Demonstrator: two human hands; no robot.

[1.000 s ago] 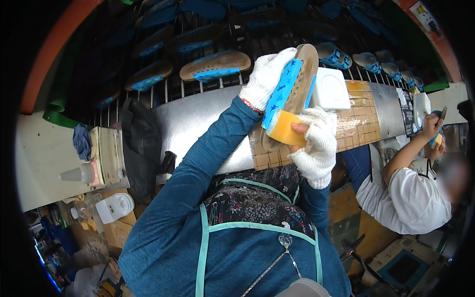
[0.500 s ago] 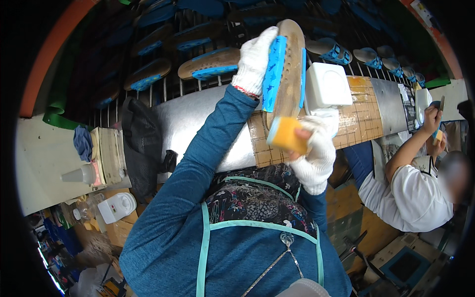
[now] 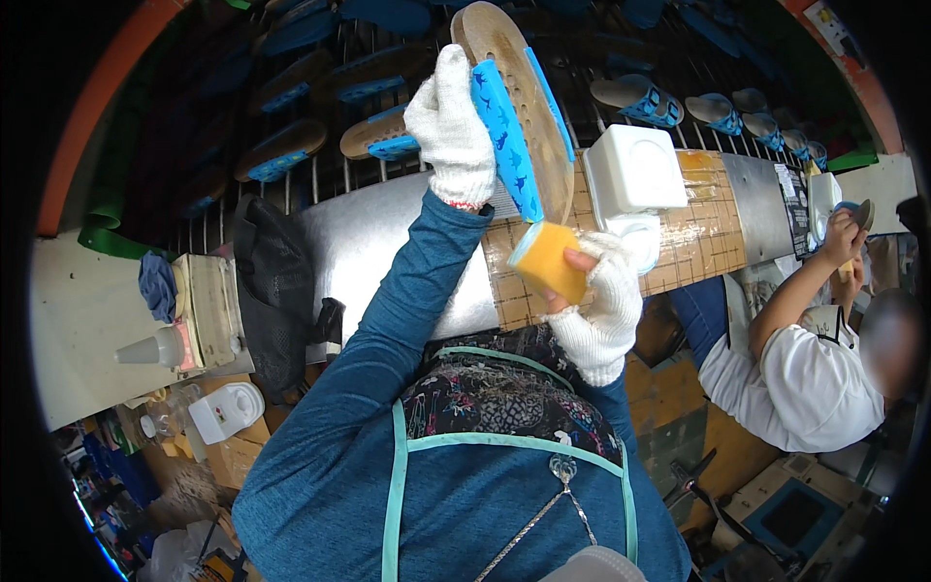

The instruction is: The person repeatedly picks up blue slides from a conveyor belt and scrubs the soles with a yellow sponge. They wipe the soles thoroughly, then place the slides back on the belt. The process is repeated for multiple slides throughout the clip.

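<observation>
Left hand: we see the left hand (image 3: 452,121) in a white knit glove at about 12 o'clock, its grip closed around the blue patterned strap of a tan flat sandal with a perforated sole (image 3: 519,92), holding it raised and tilted on edge above the counter.
Right hand: our right hand (image 3: 596,301), also in a white knit glove, sits near the centre at about 1 o'clock; its grip pinches a yellow rectangular sponge block (image 3: 548,260) between bare fingertips and thumb.
Sponge and sandal: the sponge's upper corner lies just beside the sandal's lower end; we cannot tell whether they touch.
Counter: the silvery metal counter (image 3: 388,247) runs from 9 o'clock toward 2 o'clock, with a tan gridded mat (image 3: 698,242) on its right part.
On the mat: a white square lidded box (image 3: 635,170) stands just right of the sandal.
Rack: behind the counter, at 11 to 1 o'clock, more tan sandals with blue straps (image 3: 383,136) lie on a barred rack.
Co-worker: at 3 o'clock another person in a white shirt (image 3: 805,373) works at the counter's far end.
</observation>
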